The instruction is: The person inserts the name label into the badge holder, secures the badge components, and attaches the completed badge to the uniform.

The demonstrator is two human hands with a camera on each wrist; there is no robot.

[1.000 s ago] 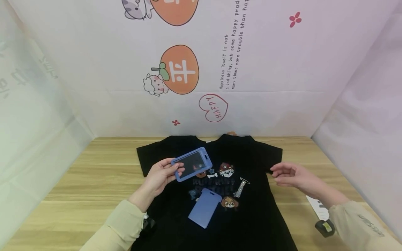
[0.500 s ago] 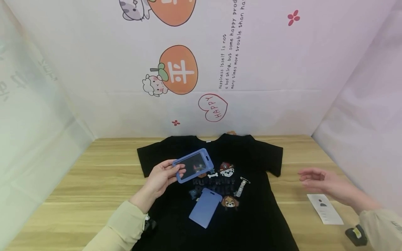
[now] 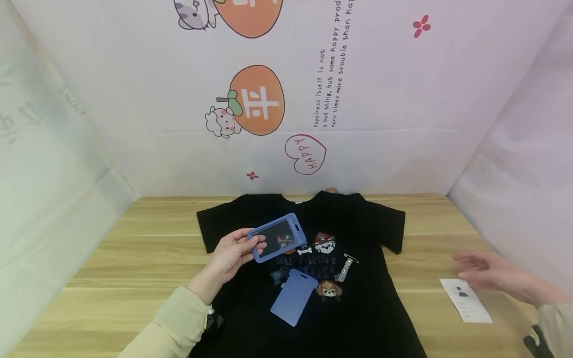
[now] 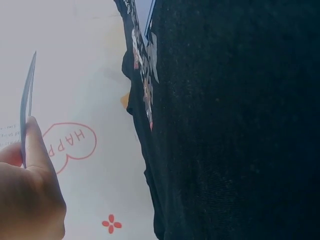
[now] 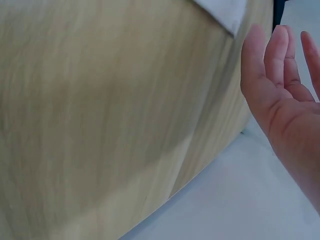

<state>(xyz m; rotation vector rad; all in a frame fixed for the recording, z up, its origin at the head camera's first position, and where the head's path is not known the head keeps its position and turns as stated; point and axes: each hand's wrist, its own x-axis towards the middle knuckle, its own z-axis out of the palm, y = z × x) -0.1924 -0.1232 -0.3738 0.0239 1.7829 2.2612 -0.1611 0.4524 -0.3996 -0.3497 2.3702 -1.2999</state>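
Note:
My left hand [image 3: 233, 253] pinches a blue badge holder frame [image 3: 266, 257] by its lower left end, above the black T-shirt [image 3: 358, 318]. The frame has a clear window and a slot at its far end; in the left wrist view the badge holder [image 4: 27, 95] shows edge-on. My right hand [image 3: 497, 276] holds nothing and hovers beside a white paper card [image 3: 465, 302] printed with a dark person icon. In the right wrist view its fingers [image 5: 255, 55] are parted and relaxed, and a corner of the card [image 5: 227, 15] shows.
On the shirt lie a blue badge holder back piece [image 3: 293, 298] and a badge clip with a metal pin [image 3: 344, 268]. A wooden table [image 3: 112, 278] carries everything. White printed cloth [image 3: 380, 159] stands behind and at both sides.
My right hand has moved right, away from the shirt's sleeve and over to the card. The left hand with the badge holder frame has stayed nearly still.

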